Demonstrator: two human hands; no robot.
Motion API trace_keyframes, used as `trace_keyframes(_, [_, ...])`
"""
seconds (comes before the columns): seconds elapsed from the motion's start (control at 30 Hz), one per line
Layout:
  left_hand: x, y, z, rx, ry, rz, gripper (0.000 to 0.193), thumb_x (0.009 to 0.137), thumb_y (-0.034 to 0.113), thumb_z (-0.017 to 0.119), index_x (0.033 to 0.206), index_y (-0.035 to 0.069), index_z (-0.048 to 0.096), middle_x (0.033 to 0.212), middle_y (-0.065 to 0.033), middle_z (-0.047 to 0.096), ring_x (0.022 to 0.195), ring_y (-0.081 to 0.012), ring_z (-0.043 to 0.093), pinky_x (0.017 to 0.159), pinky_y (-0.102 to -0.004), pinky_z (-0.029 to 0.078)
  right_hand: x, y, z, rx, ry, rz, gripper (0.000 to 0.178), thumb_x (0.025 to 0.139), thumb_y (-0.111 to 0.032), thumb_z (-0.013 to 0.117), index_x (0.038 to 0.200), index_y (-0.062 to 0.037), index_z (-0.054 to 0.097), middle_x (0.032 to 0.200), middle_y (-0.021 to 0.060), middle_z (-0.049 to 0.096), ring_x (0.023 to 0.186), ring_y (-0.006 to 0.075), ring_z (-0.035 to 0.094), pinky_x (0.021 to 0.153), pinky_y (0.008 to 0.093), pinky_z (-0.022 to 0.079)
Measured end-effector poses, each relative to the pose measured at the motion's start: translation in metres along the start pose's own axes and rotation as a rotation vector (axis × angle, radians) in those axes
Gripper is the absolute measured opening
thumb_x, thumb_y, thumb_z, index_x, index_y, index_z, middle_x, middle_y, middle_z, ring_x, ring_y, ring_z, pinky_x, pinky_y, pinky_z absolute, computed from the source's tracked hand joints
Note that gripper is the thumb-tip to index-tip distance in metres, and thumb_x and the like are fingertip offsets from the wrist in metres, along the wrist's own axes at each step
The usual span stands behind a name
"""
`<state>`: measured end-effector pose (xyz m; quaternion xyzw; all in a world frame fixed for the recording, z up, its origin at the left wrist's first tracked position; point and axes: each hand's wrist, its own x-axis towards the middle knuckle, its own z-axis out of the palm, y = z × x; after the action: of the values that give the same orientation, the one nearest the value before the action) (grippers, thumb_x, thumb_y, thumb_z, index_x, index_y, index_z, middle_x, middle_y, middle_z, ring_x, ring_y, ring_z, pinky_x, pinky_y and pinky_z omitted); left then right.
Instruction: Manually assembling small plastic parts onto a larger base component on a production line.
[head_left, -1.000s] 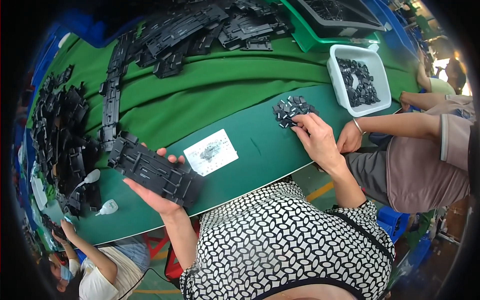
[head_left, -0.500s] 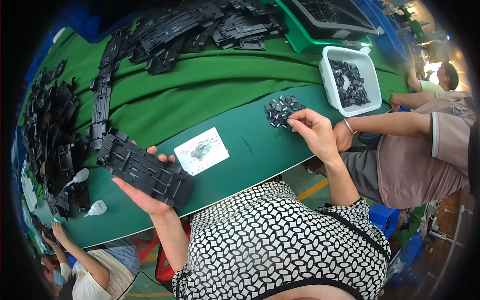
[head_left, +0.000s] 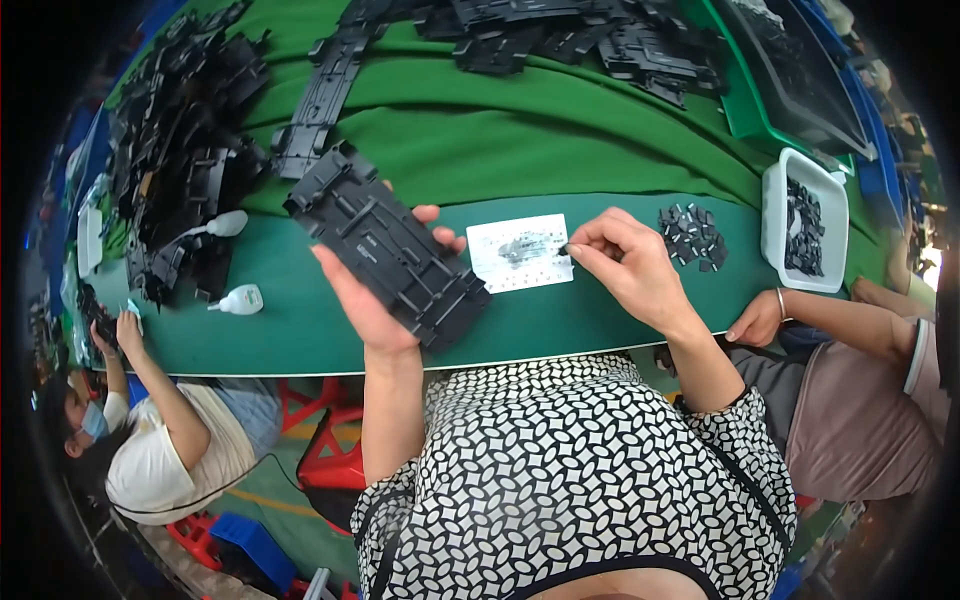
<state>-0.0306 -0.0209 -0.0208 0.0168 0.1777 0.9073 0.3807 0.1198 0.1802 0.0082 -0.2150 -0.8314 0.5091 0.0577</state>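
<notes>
My left hand (head_left: 375, 310) grips a long black moulded plastic tray-like part (head_left: 390, 250), tilted above the table's near side, its ribbed face turned up. Between thumb and forefinger of my right hand (head_left: 630, 265) is a small black plastic piece (head_left: 566, 250), partly hidden by the fingertips. That pinch sits at the right edge of a white card (head_left: 490, 272) with dark smudges in its middle. A loose heap of small black pieces (head_left: 693, 237), some with pale edges, lies on the table to the right of my right hand.
Piles of black plastic parts (head_left: 190, 140) cover the green cloth (head_left: 450, 140) at left and back. White squeeze bottles (head_left: 240, 299) stand left. A white bin (head_left: 775, 225) of small pieces is at right. Co-workers sit on both sides, a hand (head_left: 757, 318) resting near the table edge.
My right hand has moved left from the small-piece heap to the white card, carrying a small piece. The view has shifted; my left hand still holds the long part.
</notes>
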Motion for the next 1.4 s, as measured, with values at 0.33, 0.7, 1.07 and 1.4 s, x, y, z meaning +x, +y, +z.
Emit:
trace_keyframes(0.33, [0.003, 0.004, -0.008, -0.046, -0.03, -0.005, 0.083, 0.086, 0.075, 0.025, 0.138, 0.011, 0.035, 0.116, -0.0229, 0.055, 0.093, -0.035, 0.061, 0.083, -0.0485, 0.051, 0.029, -0.008, 0.032, -0.269, -0.008, -0.24, 0.01, 0.081, -0.01, 0.066, 0.084, -0.0011, 0.065, 0.073, 0.0073, 0.056, 0.068, 0.0203, 0.054, 0.062, 0.0328, 0.044])
trace_keyframes(0.7, [0.001, 0.003, -0.003, 0.017, -0.013, -0.019, 0.081, 0.087, 0.072, 0.027, 0.139, 0.01, 0.033, 0.113, -0.0196, 0.056, 0.091, -0.0318, 0.059, 0.086, -0.0499, 0.049, 0.033, -0.007, 0.032, -0.382, 0.002, -0.28, 0.007, 0.077, -0.009, 0.067, 0.079, -0.0035, 0.063, 0.071, 0.0069, 0.057, 0.068, 0.0218, 0.055, 0.067, 0.0346, 0.041])
trace_keyframes(1.07, [0.003, 0.002, -0.007, -0.072, -0.037, -0.023, 0.081, 0.086, 0.073, 0.03, 0.138, 0.011, 0.036, 0.117, -0.0236, 0.054, 0.095, -0.0365, 0.06, 0.081, -0.0463, 0.052, 0.03, -0.003, 0.032, -0.411, 0.052, -0.605, 0.009, 0.073, -0.003, 0.069, 0.079, -0.0051, 0.063, 0.072, 0.0046, 0.053, 0.068, 0.0215, 0.052, 0.065, 0.0333, 0.038])
trace_keyframes(1.4, [0.001, 0.004, -0.003, 0.007, -0.018, -0.026, 0.082, 0.088, 0.072, 0.026, 0.138, 0.009, 0.035, 0.113, -0.0191, 0.056, 0.091, -0.0309, 0.06, 0.088, -0.0499, 0.047, 0.022, 0.001, 0.015, -0.549, -0.172, -0.782, 0.018, 0.07, -0.001, 0.069, 0.085, -0.0071, 0.063, 0.075, 0.003, 0.052, 0.069, 0.0201, 0.05, 0.064, 0.0323, 0.037])
